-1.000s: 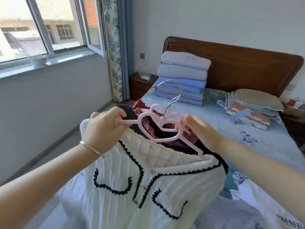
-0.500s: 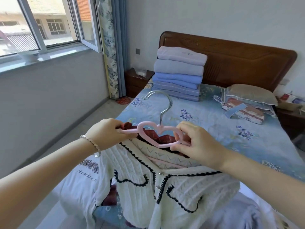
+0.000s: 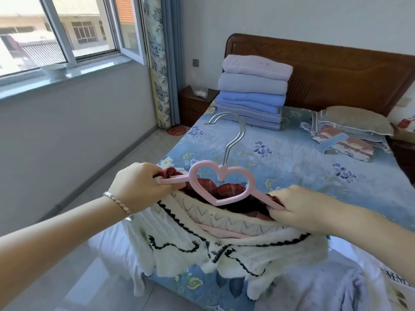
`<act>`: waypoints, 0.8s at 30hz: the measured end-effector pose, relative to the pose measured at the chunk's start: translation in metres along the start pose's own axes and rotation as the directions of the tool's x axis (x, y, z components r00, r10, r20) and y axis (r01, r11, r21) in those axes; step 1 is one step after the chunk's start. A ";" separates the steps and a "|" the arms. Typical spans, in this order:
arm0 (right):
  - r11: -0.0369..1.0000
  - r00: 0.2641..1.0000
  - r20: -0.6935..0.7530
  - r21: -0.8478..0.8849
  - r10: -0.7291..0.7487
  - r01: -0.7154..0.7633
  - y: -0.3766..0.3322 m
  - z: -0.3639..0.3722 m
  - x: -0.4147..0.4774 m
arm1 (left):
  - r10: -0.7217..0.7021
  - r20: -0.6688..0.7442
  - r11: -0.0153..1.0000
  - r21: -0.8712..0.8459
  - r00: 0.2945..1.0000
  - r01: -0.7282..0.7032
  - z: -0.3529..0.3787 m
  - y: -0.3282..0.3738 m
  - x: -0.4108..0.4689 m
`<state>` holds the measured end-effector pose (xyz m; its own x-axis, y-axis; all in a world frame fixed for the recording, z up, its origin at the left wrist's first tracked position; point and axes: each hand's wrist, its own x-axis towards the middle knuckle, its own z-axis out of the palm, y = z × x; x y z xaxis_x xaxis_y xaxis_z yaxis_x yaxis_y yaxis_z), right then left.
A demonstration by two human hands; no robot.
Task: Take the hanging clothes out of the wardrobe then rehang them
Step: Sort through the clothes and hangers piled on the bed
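Note:
A pink hanger [image 3: 221,181] with a heart-shaped middle and a metal hook is held over the foot of the bed. My left hand [image 3: 139,187] grips its left arm. My right hand [image 3: 298,206] grips its right arm together with cloth. A dark red checked garment [image 3: 215,189] hangs on it, mostly hidden. In front lies a white knitted cardigan [image 3: 202,241] with black trim, on a second pink hanger of which only a strip shows at the collar.
The bed [image 3: 292,158] has a blue flowered sheet. A stack of folded blankets [image 3: 253,90] stands by the wooden headboard, pillows [image 3: 354,122] at the right. White printed clothing [image 3: 336,286] lies at the bed's foot. A window and curtain are at the left.
The hangers and clothes have come down lower onto the foot of the bed. My right hand has slid outward along the hanger's right arm. The white cardigan has sagged and spread.

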<state>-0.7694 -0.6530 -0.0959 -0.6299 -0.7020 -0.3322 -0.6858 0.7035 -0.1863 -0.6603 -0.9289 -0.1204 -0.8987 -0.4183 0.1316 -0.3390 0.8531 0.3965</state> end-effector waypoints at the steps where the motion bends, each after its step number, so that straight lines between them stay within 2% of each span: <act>1: 0.999 0.997 0.065 0.004 -0.037 0.037 -0.005 0.000 -0.005 | 0.014 0.054 1.000 -0.016 0.998 -0.013 -0.002 -0.006 -0.004; 4: 0.986 0.969 0.198 0.103 -0.147 0.129 -0.018 -0.010 -0.017 | 0.066 0.139 0.996 -0.073 0.988 -0.056 -0.014 -0.016 -0.009; 6: 0.967 0.952 0.253 0.224 -0.175 0.118 -0.020 -0.024 -0.018 | 0.078 0.163 0.992 -0.106 0.984 -0.061 -0.028 -0.017 -0.003; 11: 0.941 0.969 0.213 0.336 -0.122 0.045 -0.008 -0.046 0.005 | 0.065 0.182 0.997 -0.056 0.981 -0.055 -0.042 -0.008 0.039; 16: 0.985 0.994 0.109 0.167 0.030 -0.048 0.034 0.037 0.076 | -0.030 0.247 0.994 0.106 0.968 0.004 0.049 -0.024 0.081; 20: 0.961 0.969 0.031 0.124 0.246 -0.248 0.062 0.105 0.130 | -0.084 0.307 0.972 0.234 0.948 0.010 0.146 -0.035 0.115; 24: 0.915 0.910 -0.125 -0.034 0.395 -0.402 0.090 0.152 0.181 | 0.017 0.298 0.880 0.449 0.954 -0.156 0.233 -0.043 0.154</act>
<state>-0.8898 -0.6995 -0.3134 -0.8899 -0.3745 -0.2605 -0.3866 0.9222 -0.0052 -0.8491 -0.9572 -0.3285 -0.9465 -0.2915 -0.1382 -0.2827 0.9559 -0.0799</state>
